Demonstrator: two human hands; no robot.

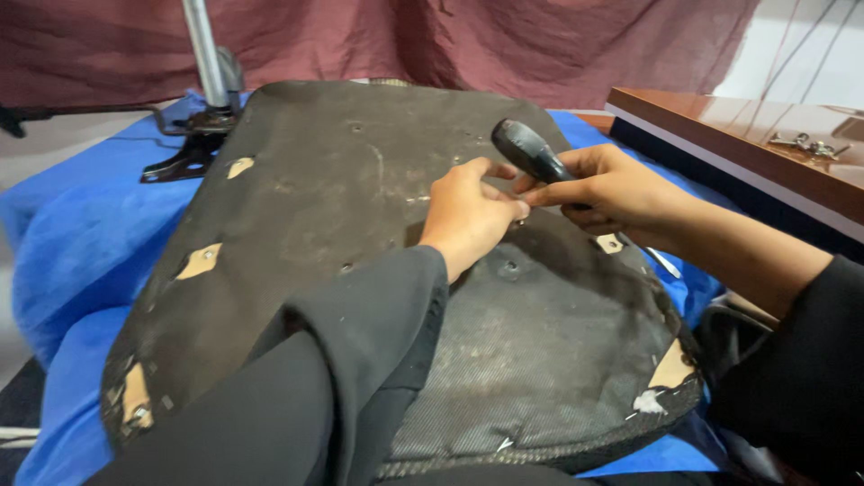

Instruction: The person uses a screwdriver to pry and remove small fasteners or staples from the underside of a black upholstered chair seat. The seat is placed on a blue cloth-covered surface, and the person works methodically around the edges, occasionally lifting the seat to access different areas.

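Note:
A black fabric-covered chair seat base (pixel 306 207) lies upside down on a blue cloth (pixel 72 243), with bare wood patches at its torn edges. My right hand (pixel 612 193) grips a screwdriver with a dark handle (pixel 529 151), tilted down toward the seat's middle. My left hand (pixel 468 216) is pinched at the screwdriver's tip, fingers touching the seat surface. The tip itself is hidden behind my left hand. A screw hole (pixel 510 266) shows just below my hands.
A metal chair column with black mechanism (pixel 205 108) lies at the back left. A brown wooden tabletop (pixel 720 135) stands at the right with small metal hardware (pixel 805 142) on it. A dark red curtain (pixel 450 36) hangs behind.

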